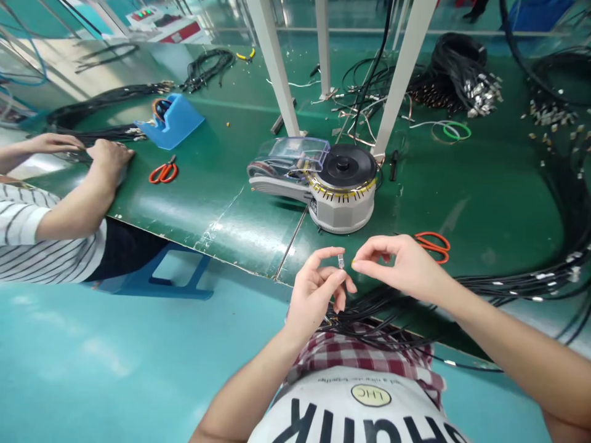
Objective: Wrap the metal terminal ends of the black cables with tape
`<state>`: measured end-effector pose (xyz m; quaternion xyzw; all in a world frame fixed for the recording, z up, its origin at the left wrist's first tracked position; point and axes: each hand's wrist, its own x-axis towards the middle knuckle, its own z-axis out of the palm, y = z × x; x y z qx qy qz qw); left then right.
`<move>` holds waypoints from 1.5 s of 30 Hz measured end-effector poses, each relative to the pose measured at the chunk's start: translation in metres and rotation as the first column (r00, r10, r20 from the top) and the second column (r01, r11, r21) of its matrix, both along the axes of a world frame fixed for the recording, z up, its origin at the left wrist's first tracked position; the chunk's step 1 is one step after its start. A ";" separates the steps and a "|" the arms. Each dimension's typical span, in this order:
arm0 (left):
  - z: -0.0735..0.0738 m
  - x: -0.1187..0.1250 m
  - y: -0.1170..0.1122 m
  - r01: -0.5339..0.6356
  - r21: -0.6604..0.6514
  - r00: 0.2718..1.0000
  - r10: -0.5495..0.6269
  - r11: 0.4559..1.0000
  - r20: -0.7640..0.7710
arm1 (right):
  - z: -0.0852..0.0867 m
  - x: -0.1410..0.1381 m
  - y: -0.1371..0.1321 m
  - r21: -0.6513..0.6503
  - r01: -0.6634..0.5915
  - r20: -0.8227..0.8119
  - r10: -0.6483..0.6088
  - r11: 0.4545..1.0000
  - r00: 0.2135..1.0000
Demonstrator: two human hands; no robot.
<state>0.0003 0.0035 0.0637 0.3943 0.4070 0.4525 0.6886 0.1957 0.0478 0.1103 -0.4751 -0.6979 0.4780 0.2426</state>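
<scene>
My left hand (316,289) pinches a small metal connector (340,261) between thumb and forefinger, above the near edge of the green workbench (221,209). My right hand (401,264) reaches in from the right, its fingertips almost at the connector. A tiny yellowish speck shows at its fingertip, too small to identify. Below both hands, a bundle of black cables (383,314) lies across the bench edge and against my checked apron (360,354). Orange scissors (431,246) lie just beyond my right hand.
An electric tape dispenser (341,184) stands ahead on the bench between white posts (406,80). Several cable bundles with metal ends (480,92) lie at the back right. At the left, a co-worker's hands (111,161) rest near orange scissors (163,172) and a blue holder (170,121).
</scene>
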 end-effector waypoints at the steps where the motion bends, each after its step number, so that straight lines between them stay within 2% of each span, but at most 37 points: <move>1: 0.000 0.000 0.000 0.007 0.001 1.000 -0.007 1.000 0.003 | -0.006 0.000 -0.001 -0.043 0.000 -0.013 -0.001 0.999 1.000; 4: -0.001 0.001 -0.002 0.022 0.010 1.000 -0.022 1.000 0.011 | -0.017 -0.001 -0.002 -0.115 -0.009 -0.051 0.003 0.993 0.999; 7: -0.003 0.002 -0.003 0.034 0.011 0.999 -0.034 0.999 0.021 | -0.018 -0.001 -0.001 -0.143 -0.040 -0.075 0.029 0.989 0.997; 29: -0.009 0.004 -0.006 0.063 0.034 0.997 -0.064 0.997 0.036 | -0.021 -0.001 -0.004 -0.112 -0.040 -0.040 0.036 0.993 0.999; 45: -0.006 0.006 -0.007 0.064 0.007 0.998 -0.064 0.998 0.025 | -0.019 -0.001 -0.007 -0.128 -0.010 -0.068 0.001 0.992 0.998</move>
